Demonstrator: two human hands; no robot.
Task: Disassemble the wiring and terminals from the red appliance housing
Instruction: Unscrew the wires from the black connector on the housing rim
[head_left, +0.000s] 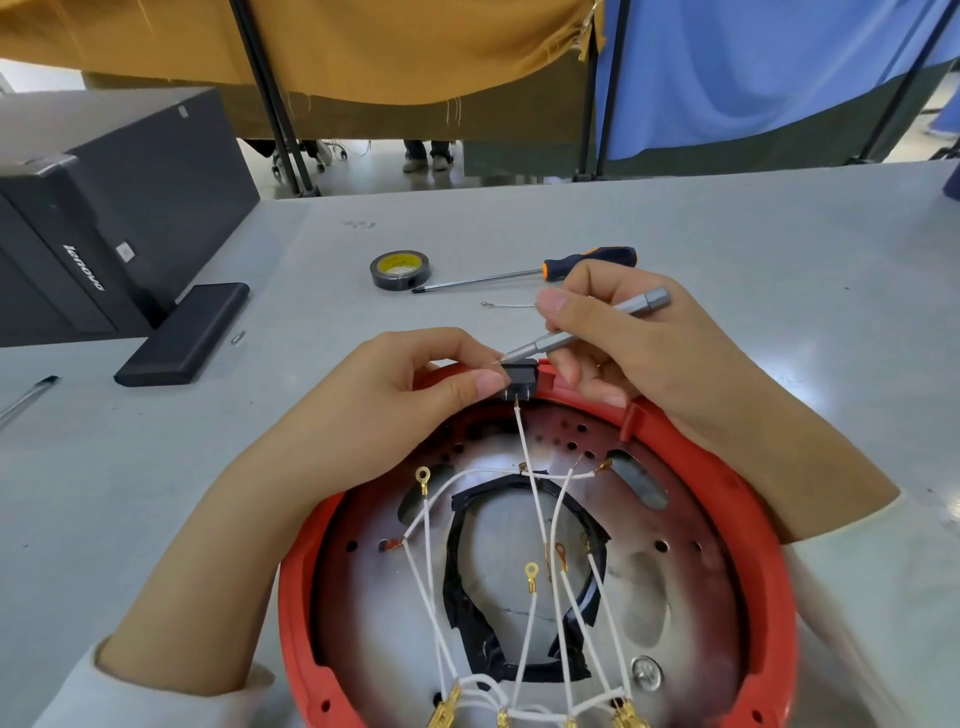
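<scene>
A tape roll (397, 270) lies beside an orange-handled screwdriver (530, 270) near a black computer (88, 228).

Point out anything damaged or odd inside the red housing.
The black tape ringing the centre of the metal plate looks ragged and wrinkled, with torn, lifted edges. Several white wires end in loose ring terminals, attached to nothing. The plate shows dark discolouration near its top holes.

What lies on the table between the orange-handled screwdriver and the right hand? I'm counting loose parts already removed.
In the head view, one loose white wire with a ring terminal lies between the screwdriver and the right hand.
</scene>
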